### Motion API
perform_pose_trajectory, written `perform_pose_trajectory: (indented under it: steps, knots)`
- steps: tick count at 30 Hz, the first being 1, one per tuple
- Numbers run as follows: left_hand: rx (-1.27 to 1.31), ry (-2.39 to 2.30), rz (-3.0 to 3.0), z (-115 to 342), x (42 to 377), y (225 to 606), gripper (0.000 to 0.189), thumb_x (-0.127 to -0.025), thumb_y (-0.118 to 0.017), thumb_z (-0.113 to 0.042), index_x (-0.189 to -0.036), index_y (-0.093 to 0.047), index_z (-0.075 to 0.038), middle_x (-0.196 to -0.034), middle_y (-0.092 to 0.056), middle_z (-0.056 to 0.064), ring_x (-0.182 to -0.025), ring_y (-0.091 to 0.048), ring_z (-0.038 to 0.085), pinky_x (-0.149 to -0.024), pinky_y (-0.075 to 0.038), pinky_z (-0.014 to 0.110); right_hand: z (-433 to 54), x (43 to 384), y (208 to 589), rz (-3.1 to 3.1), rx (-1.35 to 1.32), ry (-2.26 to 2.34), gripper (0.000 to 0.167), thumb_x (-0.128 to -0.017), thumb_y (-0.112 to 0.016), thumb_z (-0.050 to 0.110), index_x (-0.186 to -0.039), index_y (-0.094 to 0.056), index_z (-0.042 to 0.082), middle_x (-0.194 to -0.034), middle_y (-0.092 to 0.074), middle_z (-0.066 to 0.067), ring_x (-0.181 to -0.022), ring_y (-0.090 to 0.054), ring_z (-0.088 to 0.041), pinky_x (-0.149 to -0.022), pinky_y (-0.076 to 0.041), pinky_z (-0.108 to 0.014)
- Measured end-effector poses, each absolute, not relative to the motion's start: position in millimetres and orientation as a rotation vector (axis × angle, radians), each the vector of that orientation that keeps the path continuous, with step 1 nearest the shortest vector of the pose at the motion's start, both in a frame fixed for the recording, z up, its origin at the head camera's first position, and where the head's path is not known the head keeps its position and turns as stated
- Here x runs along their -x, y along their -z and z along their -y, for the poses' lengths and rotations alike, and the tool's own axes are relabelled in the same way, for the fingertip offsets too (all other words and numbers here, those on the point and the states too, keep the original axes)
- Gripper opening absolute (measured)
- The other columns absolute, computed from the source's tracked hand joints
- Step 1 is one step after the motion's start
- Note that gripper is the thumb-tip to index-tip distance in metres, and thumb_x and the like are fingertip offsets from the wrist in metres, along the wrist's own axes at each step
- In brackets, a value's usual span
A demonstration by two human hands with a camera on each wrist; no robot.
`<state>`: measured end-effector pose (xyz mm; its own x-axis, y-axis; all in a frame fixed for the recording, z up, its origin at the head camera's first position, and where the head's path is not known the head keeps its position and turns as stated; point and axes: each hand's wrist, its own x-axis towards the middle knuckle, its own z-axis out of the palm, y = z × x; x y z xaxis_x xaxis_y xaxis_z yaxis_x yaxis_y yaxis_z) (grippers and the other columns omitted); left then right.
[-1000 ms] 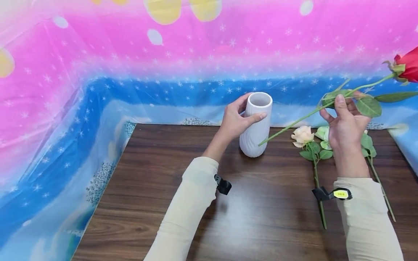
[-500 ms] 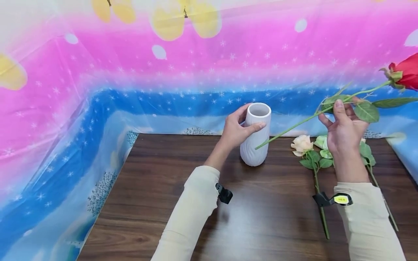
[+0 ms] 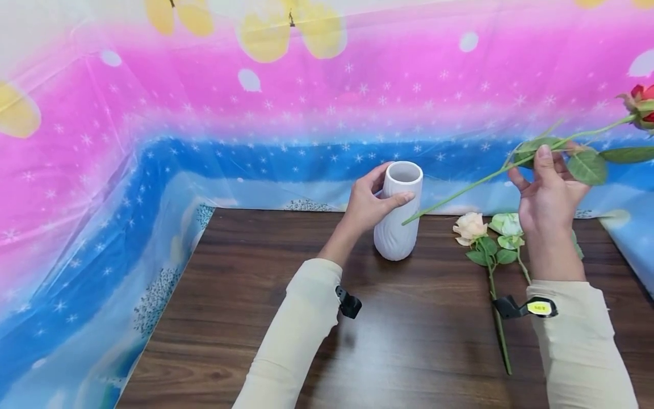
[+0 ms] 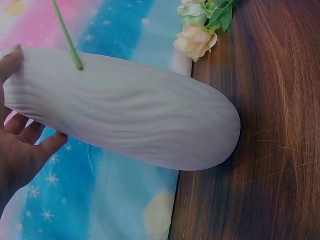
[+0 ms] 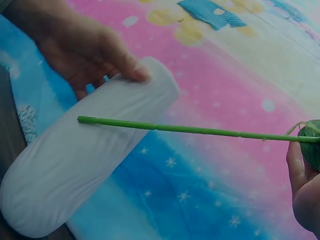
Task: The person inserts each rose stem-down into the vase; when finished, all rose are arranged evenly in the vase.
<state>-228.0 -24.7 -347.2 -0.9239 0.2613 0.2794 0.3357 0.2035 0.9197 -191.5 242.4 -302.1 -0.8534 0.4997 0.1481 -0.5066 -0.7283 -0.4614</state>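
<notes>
My left hand grips a white ribbed vase near its mouth, thumb across the front and fingers behind. The vase stands upright at the back of the wooden table. My right hand pinches the leafy part of a red rose's stem in the air to the right of the vase. The rose's red bloom points up to the right, partly outside the head view. Its cut end overlaps the vase's side, below the rim, and shows in the right wrist view as a bare green stem across the vase.
A peach rose and a pale green rose lie on the table beneath my right hand; the right forearm hides part of their stems. A pink and blue printed cloth hangs behind and to the left of the table.
The head view has tilted up slightly. My right hand has shifted a little to the right with the red rose, and less of its bloom shows. My left hand keeps its hold on the vase.
</notes>
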Motion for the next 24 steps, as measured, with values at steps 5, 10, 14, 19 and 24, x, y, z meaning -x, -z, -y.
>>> perform_pose_trajectory:
  steps: [5,10,14,19,24]
  knots:
    - [0.588,1.861,2.391,25,228,346,0.068,-0.085,-0.083,-0.024,-0.147,-0.053,-0.017,-0.135,-0.066,0.007,-0.126,-0.066,0.023,-0.103,-0.057,0.04,-245,195,288,0.611,-0.004,-2.513,0.035,-0.09,-0.067,-0.006,-0.117,-0.051,0.011,-0.098,-0.061,-0.011,-0.084,-0.063,-0.024,-0.057,-0.063,-0.04]
    - [0.584,1.867,2.395,25,227,345,0.069,-0.086,-0.083,-0.024,-0.147,-0.053,-0.017,-0.137,-0.066,0.007,-0.128,-0.065,0.024,-0.104,-0.057,0.04,-247,196,277,0.578,-0.043,-2.512,0.037,-0.093,-0.064,-0.005,-0.122,-0.049,0.012,-0.101,-0.06,-0.011,-0.088,-0.066,-0.028,-0.057,-0.062,-0.04]
    - [0.576,1.873,2.397,26,226,345,0.069,-0.086,-0.083,-0.024,-0.147,-0.053,-0.017,-0.137,-0.065,0.007,-0.129,-0.064,0.024,-0.105,-0.056,0.041,-246,197,270,0.595,-0.059,-2.474,0.04,-0.093,-0.063,-0.004,-0.125,-0.046,0.013,-0.103,-0.06,-0.012,-0.087,-0.066,-0.029,-0.056,-0.061,-0.038]
    - [0.565,1.877,2.411,26,226,348,0.07,-0.085,-0.083,-0.026,-0.148,-0.053,-0.018,-0.137,-0.066,0.006,-0.127,-0.065,0.022,-0.103,-0.057,0.039,-247,197,264,0.623,-0.039,-2.405,0.041,-0.096,-0.061,-0.003,-0.128,-0.043,0.015,-0.107,-0.061,-0.012,-0.087,-0.066,-0.028,-0.055,-0.059,-0.035]
    - [0.564,1.873,2.401,24,227,348,0.069,-0.086,-0.083,-0.026,-0.148,-0.053,-0.019,-0.137,-0.066,0.006,-0.128,-0.065,0.023,-0.103,-0.057,0.042,-254,199,253,0.595,-0.015,-2.414,0.038,-0.1,-0.056,0.006,-0.133,-0.043,0.021,-0.109,-0.064,-0.01,-0.09,-0.066,-0.027,-0.059,-0.06,-0.035]
